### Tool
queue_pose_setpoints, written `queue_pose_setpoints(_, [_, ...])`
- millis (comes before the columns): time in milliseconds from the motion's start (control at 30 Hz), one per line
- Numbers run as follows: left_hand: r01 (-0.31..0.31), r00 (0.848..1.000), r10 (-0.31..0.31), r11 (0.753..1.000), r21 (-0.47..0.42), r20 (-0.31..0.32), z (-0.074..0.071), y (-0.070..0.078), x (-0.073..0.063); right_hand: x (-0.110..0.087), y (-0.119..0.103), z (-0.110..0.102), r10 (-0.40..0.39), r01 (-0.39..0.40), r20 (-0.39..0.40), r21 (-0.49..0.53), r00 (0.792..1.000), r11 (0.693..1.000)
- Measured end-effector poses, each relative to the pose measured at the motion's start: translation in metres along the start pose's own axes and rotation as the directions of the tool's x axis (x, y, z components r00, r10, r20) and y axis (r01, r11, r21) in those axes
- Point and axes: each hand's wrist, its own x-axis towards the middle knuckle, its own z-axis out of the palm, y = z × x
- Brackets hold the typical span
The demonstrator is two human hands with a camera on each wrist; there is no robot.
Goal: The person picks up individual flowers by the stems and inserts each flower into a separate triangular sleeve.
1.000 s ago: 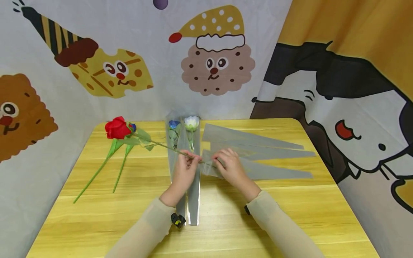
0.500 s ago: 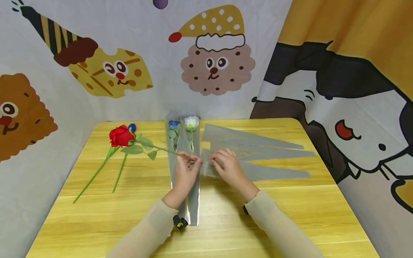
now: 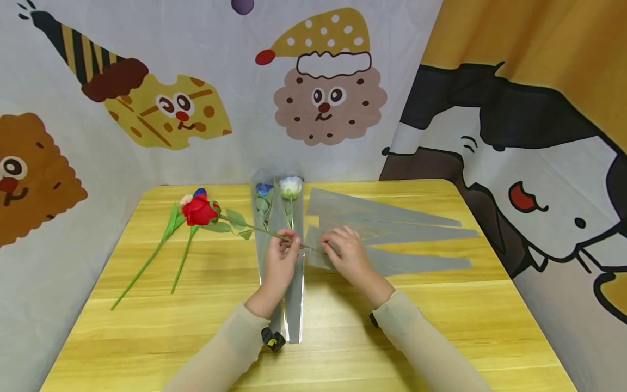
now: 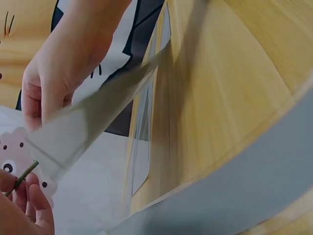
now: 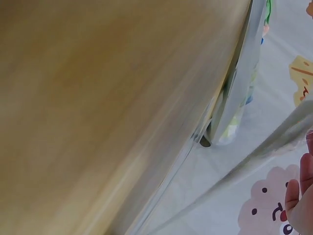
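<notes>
My left hand (image 3: 280,264) pinches the stem of a red rose (image 3: 198,210) whose bloom points left and whose green leaves spread beside it. In the left wrist view, the cut end of the green stem (image 4: 28,171) overlaps the wide mouth of a translucent grey flower sleeve (image 4: 73,129). My right hand (image 3: 349,255) grips that sleeve near its mouth, and its narrow end reaches right over the table. The right wrist view has the right hand (image 5: 304,188) at its edge, with the sleeve (image 5: 244,164) stretching away from it.
Two filled sleeves lie upright in view, one with a blue flower (image 3: 264,189), one with a white flower (image 3: 291,187). More flat sleeves (image 3: 372,206) lie at back right. At left, two green stems (image 3: 142,272) lie under the red bloom. A printed cloth (image 3: 206,32) hangs behind the table (image 3: 147,348).
The red rose has shifted rightward, its bloom lower and nearer the hands, uncovering a pale bloom behind it. The left hand has moved slightly along the stem; the right hand stays at the sleeve's mouth.
</notes>
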Motion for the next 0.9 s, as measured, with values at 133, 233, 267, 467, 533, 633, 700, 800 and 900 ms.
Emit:
queue_pose_setpoints(133, [-0.035, 0.999, 0.035, 0.999, -0.008, -0.014, 0.000, -0.002, 0.001, 0.000, 0.000, -0.001, -0.004, 0.004, -0.002, -0.001, 1.000, 1.000])
queue_pose_setpoints(233, [-0.058, 0.998, 0.058, 0.998, -0.020, -0.011, -0.001, -0.002, 0.001, 0.001, -0.001, -0.001, -0.009, 0.009, -0.005, -0.006, 1.000, 1.000])
queue_pose_setpoints(267, [-0.067, 0.998, 0.067, 0.998, -0.015, -0.005, -0.002, -0.002, 0.001, 0.001, -0.001, -0.001, -0.013, 0.013, -0.009, -0.008, 1.000, 1.000])
queue_pose_setpoints(467, [-0.073, 0.996, 0.073, 0.997, -0.003, 0.055, -0.004, 0.001, 0.000, 0.001, -0.001, -0.001, -0.028, 0.027, -0.029, -0.011, 0.999, 1.000])
queue_pose_setpoints(533, [-0.048, 0.997, 0.050, 0.999, -0.026, 0.065, -0.004, 0.003, 0.000, 0.001, -0.001, -0.001, -0.025, 0.025, -0.028, -0.014, 0.999, 1.000])
queue_pose_setpoints(633, [-0.018, 0.997, 0.022, 0.999, -0.049, 0.073, -0.003, 0.005, 0.000, 0.001, -0.001, -0.002, -0.019, 0.019, -0.022, -0.020, 1.000, 1.000])
queue_pose_setpoints(700, [-0.023, 0.997, 0.026, 0.999, -0.044, 0.071, -0.004, 0.005, 0.001, 0.001, -0.001, -0.003, -0.011, 0.011, -0.015, -0.022, 1.000, 1.000])
queue_pose_setpoints(800, [-0.055, 0.996, 0.056, 0.998, -0.022, 0.064, -0.004, -0.002, 0.004, 0.001, -0.001, -0.004, -0.009, 0.008, -0.013, -0.020, 1.000, 1.000])
queue_pose_setpoints(900, [-0.077, 0.996, 0.078, 0.997, -0.020, 0.046, -0.005, -0.013, 0.008, 0.002, -0.001, -0.005, -0.008, 0.008, -0.017, -0.021, 1.000, 1.000])
